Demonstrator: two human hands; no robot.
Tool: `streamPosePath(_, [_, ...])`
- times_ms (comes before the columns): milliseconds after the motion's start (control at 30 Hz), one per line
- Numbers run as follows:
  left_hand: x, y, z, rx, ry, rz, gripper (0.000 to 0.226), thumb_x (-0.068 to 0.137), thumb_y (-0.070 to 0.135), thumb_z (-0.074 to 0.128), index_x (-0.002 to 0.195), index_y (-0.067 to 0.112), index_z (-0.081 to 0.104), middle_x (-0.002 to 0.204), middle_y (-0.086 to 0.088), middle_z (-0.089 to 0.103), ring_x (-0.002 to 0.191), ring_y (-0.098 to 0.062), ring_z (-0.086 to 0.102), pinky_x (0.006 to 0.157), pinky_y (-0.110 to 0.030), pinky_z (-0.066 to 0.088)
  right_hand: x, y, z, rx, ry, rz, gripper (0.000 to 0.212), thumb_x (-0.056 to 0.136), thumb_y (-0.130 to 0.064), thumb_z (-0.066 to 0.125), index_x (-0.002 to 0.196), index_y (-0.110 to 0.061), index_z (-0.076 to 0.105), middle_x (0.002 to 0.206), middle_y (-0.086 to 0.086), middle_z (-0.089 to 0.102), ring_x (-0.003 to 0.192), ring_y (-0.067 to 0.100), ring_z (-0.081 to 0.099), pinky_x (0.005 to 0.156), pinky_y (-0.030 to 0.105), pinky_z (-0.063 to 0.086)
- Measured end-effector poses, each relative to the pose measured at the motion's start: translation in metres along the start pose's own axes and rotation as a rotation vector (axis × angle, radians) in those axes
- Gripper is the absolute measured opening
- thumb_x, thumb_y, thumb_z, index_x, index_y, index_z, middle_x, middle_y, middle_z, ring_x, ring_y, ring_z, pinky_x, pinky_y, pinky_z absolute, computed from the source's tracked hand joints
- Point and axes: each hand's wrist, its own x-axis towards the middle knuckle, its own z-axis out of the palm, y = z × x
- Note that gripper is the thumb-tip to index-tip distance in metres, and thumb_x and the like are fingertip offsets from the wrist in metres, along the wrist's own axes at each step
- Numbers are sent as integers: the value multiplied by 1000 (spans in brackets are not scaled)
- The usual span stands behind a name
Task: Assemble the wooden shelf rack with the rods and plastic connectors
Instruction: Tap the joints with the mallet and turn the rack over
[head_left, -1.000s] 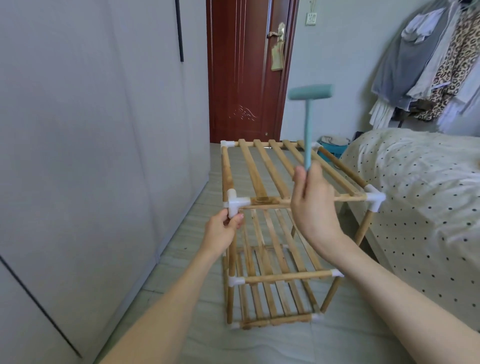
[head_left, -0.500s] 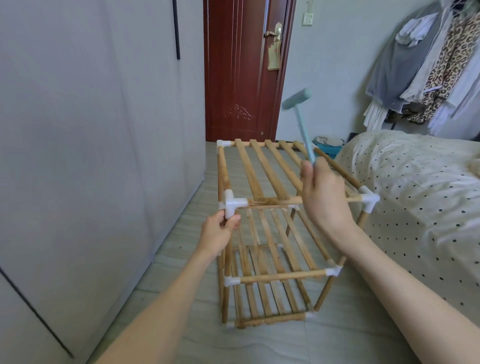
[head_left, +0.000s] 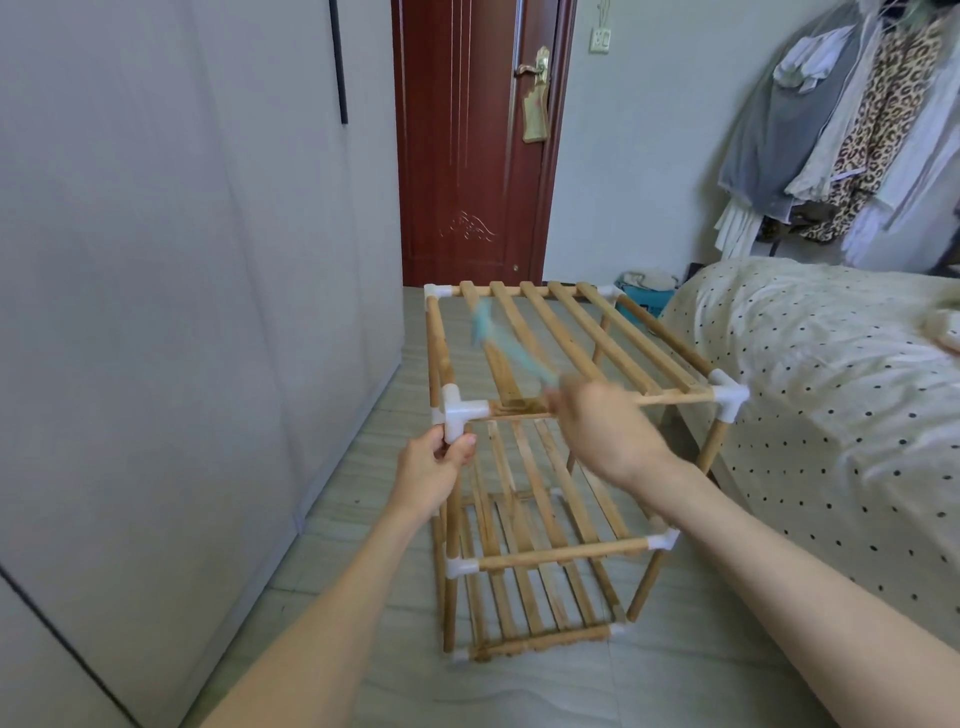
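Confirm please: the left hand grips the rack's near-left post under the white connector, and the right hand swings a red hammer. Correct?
Not quite: in the head view the hammer is light blue-green. The left hand grips the post below the white connector; the right hand swings it.

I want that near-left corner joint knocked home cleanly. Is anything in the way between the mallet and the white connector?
Nothing visible blocks it. The teal mallet, blurred in the right hand, is above the top slats, right of the white corner connector. The left hand grips the post just below the connector, close to the strike point.
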Motion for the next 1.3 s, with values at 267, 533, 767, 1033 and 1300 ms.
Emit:
streamPosePath(267, [-1, -1, 0, -7, -1, 14, 9, 92, 20, 57, 85, 17, 63, 78, 4, 67, 78, -10, 64, 69, -18, 46, -3, 4, -3, 20, 35, -103, 26, 100, -27, 34, 102, -10, 53, 74, 2, 59, 57, 12, 57, 50, 21, 49])
streamPosePath(533, [-1, -3, -2, 4, 0, 23, 11, 92, 22, 56, 84, 20, 62, 81, 3, 68, 81, -13, 65, 70, -19, 47, -3, -1, 1, -88, 73, -86, 34, 99, -35, 28, 101, -10, 52, 74, 1, 60, 60, 13, 60, 53, 29, 53])
streamPosePath(767, [-3, -5, 0, -17, 11, -7, 10, 91, 21, 58, 89, 15, 66, 85, -5, 69, 80, -14, 65, 65, -13, 46, -16, -4, 9, -151, -320, -85, 27, 100, -33, 34, 89, -17, 53, 79, 3, 61, 66, 12, 58, 70, 33, 53])
streamPosePath(1033, [-6, -8, -5, -122, -58, 15, 5, 89, 17, 62, 89, 21, 65, 90, -5, 70, 88, -14, 64, 76, -19, 48, -1, -6, -12, 215, 205, -144, 26, 99, -25, 37, 73, -25, 43, 58, -8, 46, 47, -3, 49, 42, 13, 39])
streamPosePath(1300, [-3, -6, -7, -155, -86, 24, 7, 89, 14, 61, 94, 20, 63, 87, 7, 67, 81, 1, 63, 70, -10, 47, -10, 14, 2, 131, 91, -148, 26, 99, -28, 37, 81, -16, 51, 62, -3, 49, 49, 9, 45, 47, 25, 39])
